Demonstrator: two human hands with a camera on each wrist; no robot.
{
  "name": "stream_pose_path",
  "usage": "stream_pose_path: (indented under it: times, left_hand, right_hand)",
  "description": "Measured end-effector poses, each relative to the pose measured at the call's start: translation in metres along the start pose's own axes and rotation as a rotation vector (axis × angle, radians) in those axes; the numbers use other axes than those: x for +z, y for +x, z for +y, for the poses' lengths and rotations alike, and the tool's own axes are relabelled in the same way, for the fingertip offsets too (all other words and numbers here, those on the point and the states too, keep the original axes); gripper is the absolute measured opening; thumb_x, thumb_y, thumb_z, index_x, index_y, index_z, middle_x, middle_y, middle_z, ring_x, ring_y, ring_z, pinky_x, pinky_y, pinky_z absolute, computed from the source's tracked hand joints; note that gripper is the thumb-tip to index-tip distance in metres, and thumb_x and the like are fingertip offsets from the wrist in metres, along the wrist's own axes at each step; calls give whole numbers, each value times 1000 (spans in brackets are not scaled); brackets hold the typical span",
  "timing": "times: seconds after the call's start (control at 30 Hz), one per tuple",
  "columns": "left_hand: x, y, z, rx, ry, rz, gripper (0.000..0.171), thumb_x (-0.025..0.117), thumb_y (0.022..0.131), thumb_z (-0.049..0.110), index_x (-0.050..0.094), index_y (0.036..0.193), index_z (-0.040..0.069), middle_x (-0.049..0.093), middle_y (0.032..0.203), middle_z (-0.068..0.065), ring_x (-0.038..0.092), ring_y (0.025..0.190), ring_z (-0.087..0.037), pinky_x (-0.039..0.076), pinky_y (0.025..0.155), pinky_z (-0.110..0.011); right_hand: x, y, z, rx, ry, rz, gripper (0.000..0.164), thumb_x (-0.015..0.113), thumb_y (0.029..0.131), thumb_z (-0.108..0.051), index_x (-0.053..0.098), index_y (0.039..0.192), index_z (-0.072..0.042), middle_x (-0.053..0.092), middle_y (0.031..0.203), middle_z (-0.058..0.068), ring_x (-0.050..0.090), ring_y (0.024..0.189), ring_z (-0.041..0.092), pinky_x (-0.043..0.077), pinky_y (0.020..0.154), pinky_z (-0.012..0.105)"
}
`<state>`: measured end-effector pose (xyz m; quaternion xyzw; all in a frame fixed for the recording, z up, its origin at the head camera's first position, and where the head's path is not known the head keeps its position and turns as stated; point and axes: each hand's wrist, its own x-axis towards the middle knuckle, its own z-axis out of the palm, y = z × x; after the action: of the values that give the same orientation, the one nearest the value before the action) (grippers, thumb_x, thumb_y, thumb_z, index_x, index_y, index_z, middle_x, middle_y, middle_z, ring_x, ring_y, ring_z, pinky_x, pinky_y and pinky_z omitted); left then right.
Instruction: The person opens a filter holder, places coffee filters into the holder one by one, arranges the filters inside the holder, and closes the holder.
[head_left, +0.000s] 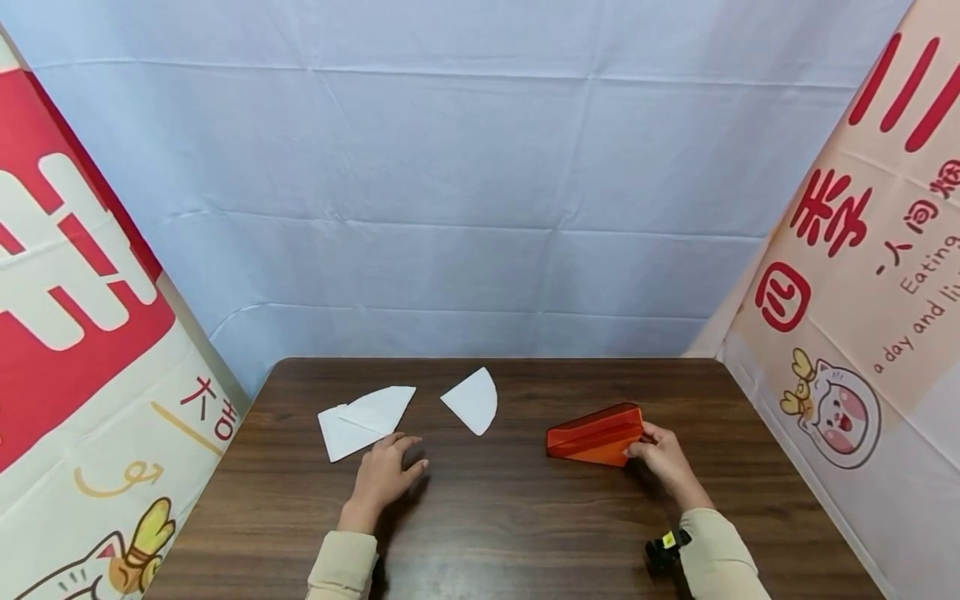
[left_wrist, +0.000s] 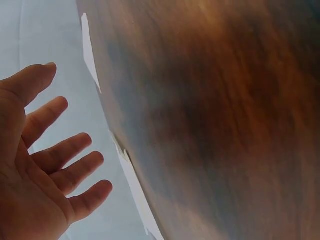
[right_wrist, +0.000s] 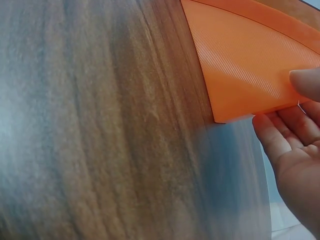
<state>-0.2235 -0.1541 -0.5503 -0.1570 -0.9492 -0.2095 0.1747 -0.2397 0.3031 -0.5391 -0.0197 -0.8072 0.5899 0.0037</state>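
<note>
My right hand (head_left: 663,458) pinches the right end of an orange, see-through plastic wedge-shaped holder (head_left: 596,435), thumb on the near face and fingers behind. In the right wrist view the thumb lies on the ribbed face of the orange holder (right_wrist: 250,60). My left hand (head_left: 386,475) is over the table with its fingers loosely spread and nothing in it; the left wrist view shows the same hand (left_wrist: 45,160). Just beyond its fingertips lie overlapping white paper pieces (head_left: 367,421). A single fan-shaped white paper (head_left: 471,402) lies farther right, between the hands.
The dark wood-grain table (head_left: 480,517) has rounded far corners. A pale blue cloth (head_left: 450,208) hangs behind it, and printed banners (head_left: 832,333) stand at both sides. A small black device (head_left: 666,552) is at the right wrist.
</note>
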Motion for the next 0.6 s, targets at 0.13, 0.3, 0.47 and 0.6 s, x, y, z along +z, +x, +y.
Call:
stream_pose_path:
  times: [0.13,0.3,0.47,0.6]
  left_hand:
    - [0,0,1,-3,-3,3,36,74,79,32,69,108,10,61,110,-19,57,101,-36,46,77,-53]
    - [0,2,9,-2,-32,-14,38,73,80,32,68,111,9,60,112,-20,56,102,-37,45,79,-54]
    - [1,5,19,1,-72,-21,40,71,82,33,66,114,9,58,115,-20,55,103,-38,44,80,-54]
    - [4,6,25,-1,-73,-28,40,71,82,32,66,114,9,58,115,-19,56,102,-37,45,79,-53]
  right_hand:
    - [-1,1,1,-1,6,-22,39,55,79,10,51,118,13,63,90,15,59,76,17,50,72,36]
    - [-8,-5,-1,-39,-11,-56,47,54,81,11,46,127,12,60,107,23,57,82,12,49,70,30]
    - [-14,-11,-5,-78,23,-127,59,57,84,8,32,137,11,47,125,32,55,97,7,48,75,24]
    - [-15,-11,-8,-90,32,-155,64,63,82,6,31,137,11,47,125,33,56,100,16,49,76,25]
